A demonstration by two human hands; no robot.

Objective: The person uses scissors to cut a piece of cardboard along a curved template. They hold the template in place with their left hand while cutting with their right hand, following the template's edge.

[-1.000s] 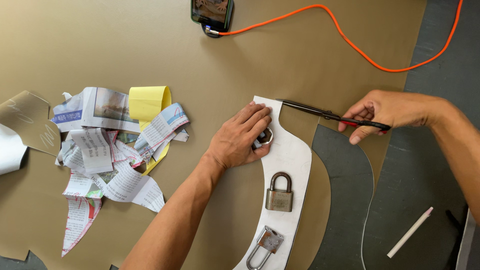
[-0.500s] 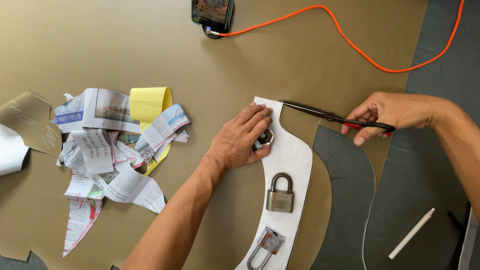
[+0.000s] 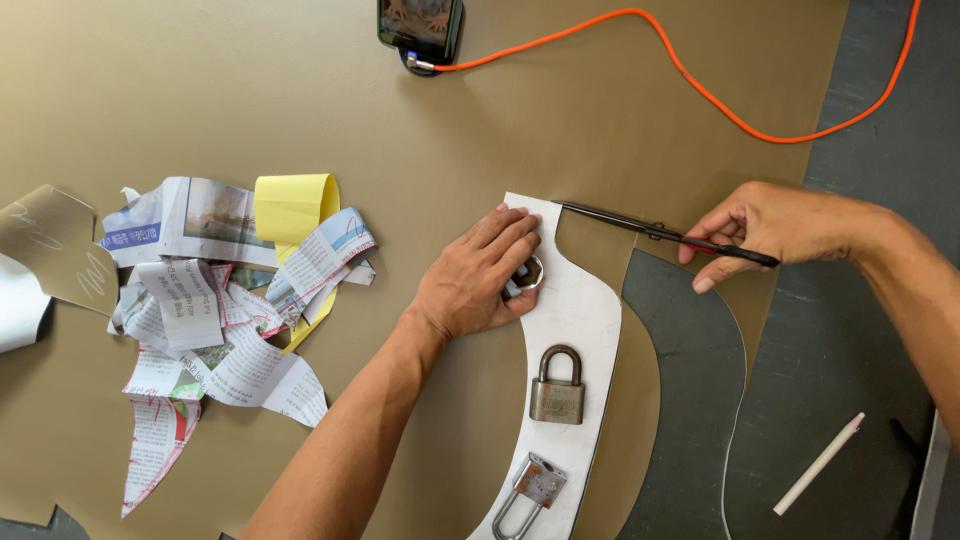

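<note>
At frame centre, the left hand (image 3: 475, 282) is pressing flat, fingers spread, on a curved white paper template (image 3: 575, 310), pinning it to the tan sheet (image 3: 250, 90) alongside two padlocks (image 3: 557, 385). The right hand (image 3: 770, 225) is gripping nearly closed scissors (image 3: 650, 230) cutting beside the template's top edge. Newspaper scraps (image 3: 215, 300) are lying left; an orange cable (image 3: 720, 95) is trailing above.

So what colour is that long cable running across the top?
The cable is bright orange, plugged into a phone. It shows best in the head view.
</note>
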